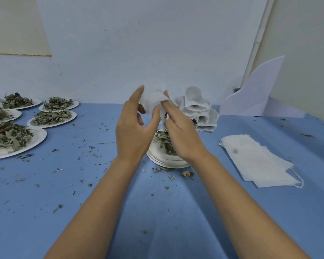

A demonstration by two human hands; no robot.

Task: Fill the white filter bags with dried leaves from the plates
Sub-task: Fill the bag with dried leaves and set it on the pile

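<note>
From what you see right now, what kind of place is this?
Probably a makeshift hand-packing table, perhaps for herbal tea. On the blue cloth stand paper plates of dried leaves, filled filter bags are piled at the back, and empty filter bags lie stacked at the right.

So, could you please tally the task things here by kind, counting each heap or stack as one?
Leaf-heaped plates at left: 5
Plate stack with leaves: 1
Heap of filled filter bags: 1
Pile of flat empty filter bags: 1
Held filter bag, pinched by left hand and right hand: 1
Total: 9
</note>
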